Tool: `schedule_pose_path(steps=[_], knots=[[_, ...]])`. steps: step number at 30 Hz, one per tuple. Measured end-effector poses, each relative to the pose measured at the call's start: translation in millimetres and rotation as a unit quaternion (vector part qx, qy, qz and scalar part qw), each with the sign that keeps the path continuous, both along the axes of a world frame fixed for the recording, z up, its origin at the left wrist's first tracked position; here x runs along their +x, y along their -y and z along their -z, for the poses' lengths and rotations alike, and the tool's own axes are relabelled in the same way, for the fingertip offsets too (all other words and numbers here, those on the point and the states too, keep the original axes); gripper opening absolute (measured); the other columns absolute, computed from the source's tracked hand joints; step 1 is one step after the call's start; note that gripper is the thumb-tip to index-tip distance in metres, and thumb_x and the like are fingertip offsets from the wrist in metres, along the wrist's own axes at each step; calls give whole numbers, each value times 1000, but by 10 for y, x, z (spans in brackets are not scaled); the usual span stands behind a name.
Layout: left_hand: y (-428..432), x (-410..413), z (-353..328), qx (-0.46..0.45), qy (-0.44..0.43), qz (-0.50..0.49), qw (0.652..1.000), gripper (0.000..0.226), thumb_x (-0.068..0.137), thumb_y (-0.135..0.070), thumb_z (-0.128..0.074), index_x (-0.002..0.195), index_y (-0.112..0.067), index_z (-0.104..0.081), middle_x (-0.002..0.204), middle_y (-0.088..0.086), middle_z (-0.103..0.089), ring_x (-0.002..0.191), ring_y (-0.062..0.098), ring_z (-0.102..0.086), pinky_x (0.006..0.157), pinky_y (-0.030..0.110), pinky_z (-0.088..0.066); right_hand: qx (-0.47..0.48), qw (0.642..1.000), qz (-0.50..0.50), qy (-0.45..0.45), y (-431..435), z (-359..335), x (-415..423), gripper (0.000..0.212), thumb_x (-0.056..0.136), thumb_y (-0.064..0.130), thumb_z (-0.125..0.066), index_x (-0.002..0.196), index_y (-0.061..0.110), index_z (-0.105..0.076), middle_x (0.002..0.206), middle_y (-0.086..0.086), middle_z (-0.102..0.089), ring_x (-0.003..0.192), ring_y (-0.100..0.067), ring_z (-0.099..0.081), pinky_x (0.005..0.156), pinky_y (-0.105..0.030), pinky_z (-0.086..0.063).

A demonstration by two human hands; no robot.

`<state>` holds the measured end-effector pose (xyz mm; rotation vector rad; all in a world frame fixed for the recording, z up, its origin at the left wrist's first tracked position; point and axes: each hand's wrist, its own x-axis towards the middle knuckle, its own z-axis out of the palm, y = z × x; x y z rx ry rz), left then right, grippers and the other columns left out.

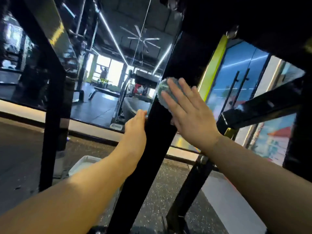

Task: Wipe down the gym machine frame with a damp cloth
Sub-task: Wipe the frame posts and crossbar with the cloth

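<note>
A glossy black upright post (152, 135) of the gym machine frame runs up the middle of the view. My right hand (187, 112) lies flat with straight fingers and presses a grey-green cloth (163, 87) against the post's right face. My left hand (135, 125) holds the post's left edge a little lower; its fingers wrap behind the post and are hidden.
A second black upright (52, 115) stands at the left and a slanted black bar (263, 105) crosses at the right. A white tray (84, 164) sits on the speckled rubber floor behind my left forearm. A wall mirror and glass doors lie beyond.
</note>
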<state>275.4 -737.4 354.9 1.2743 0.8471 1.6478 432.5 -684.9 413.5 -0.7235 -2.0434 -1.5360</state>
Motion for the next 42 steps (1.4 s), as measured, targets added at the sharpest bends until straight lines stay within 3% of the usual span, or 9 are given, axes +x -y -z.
schedule_pose_path(steps=[6,12,15,18,22,27,30,35,42], knots=[[275,41,-578,60,-48,-50,996,30,97,-52,-20,103,-46,-49,116,-1,-53,110,21,-53,102,41,-39,-161,919,-175,-315,490,-725,-239,55,93,-3,-44,144,15,-37,149,-4,-38,139,-17,-34,114,-20,-23],[573,-13,-859,160,-63,20,985,32,89,-47,-49,120,-48,-47,116,-20,-53,103,-6,-53,89,19,-42,-606,380,-459,-526,1092,-536,-174,33,87,16,-52,117,9,-63,110,-13,-70,100,-25,-68,84,-34,-57],[552,-50,-931,141,-97,58,984,28,82,-36,-64,110,-38,-58,98,-16,-63,83,-1,-64,75,16,-50,-694,278,-415,-518,1068,-454,-151,38,94,10,-42,124,-5,-60,123,-18,-61,118,-27,-58,105,-34,-40],[494,-83,-874,121,-139,21,983,12,76,-26,-73,87,-31,-70,85,-7,-72,78,6,-69,76,24,-55,-675,342,-384,-529,1023,-412,-23,48,103,16,-19,143,-4,-36,121,-22,-56,119,-26,-52,110,-32,-29],[391,-49,-792,61,-129,-47,989,11,77,-25,-75,86,-23,-68,89,2,-69,73,12,-67,63,20,-54,-715,256,-349,-549,1058,-270,4,55,86,54,-48,122,16,-65,116,-9,-68,104,-24,-67,85,-40,-54],[352,8,-852,17,-108,-40,993,10,76,-18,-77,79,-18,-67,83,5,-70,70,14,-68,63,24,-56,-463,733,-194,-459,1243,-52,-23,85,58,77,-64,128,68,-16,147,35,-19,140,1,-24,111,-27,-29],[381,108,-918,10,-118,29,993,6,76,-16,-76,77,-16,-70,72,2,-71,64,11,-67,60,21,-55,-371,853,-136,-341,1142,142,-144,107,56,87,-54,129,69,22,151,32,15,142,7,11,114,-20,-5],[423,223,-1064,-8,-156,118,981,12,85,-12,-63,94,-15,-71,90,6,-73,84,14,-69,70,25,-58,-252,797,-304,-456,846,311,-195,82,85,0,-53,140,55,-28,146,14,-34,137,4,-28,110,-11,-27],[308,48,-1220,166,-108,-184,963,20,93,-25,-50,111,-33,-54,103,-21,-49,98,2,-49,87,23,-37,-245,522,-409,-707,550,-836,-279,28,96,8,-53,101,35,-57,99,8,-64,96,-11,-61,98,-36,-49]])
